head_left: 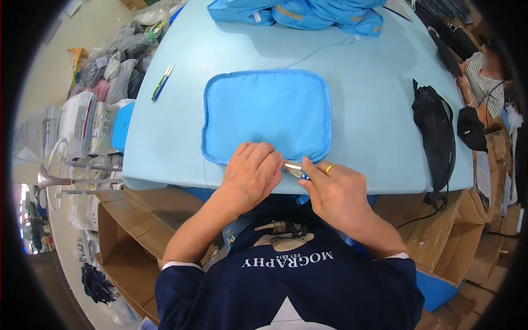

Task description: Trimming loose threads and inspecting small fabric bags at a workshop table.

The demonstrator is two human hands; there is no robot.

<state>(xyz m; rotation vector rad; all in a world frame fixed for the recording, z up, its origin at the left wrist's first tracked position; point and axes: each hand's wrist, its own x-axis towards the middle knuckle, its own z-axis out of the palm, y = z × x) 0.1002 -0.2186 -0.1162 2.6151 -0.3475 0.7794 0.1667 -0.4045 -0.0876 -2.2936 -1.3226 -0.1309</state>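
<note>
while the left hand point(253, 171) is curled closed at the near edge of the blue fabric panel point(267, 113), which lies flat on the table point(374, 110), the right hand point(338, 190) grips small snips point(293, 166) right by that edge. what the left hand pinches, cloth or thread, is hidden. the panel looks sewn all round, so stitching seems done; trimming appears unfinished, as a loose thread point(205, 171) trails from the near left corner. the far blue pile point(324, 16) shows no sign of its stage.
</note>
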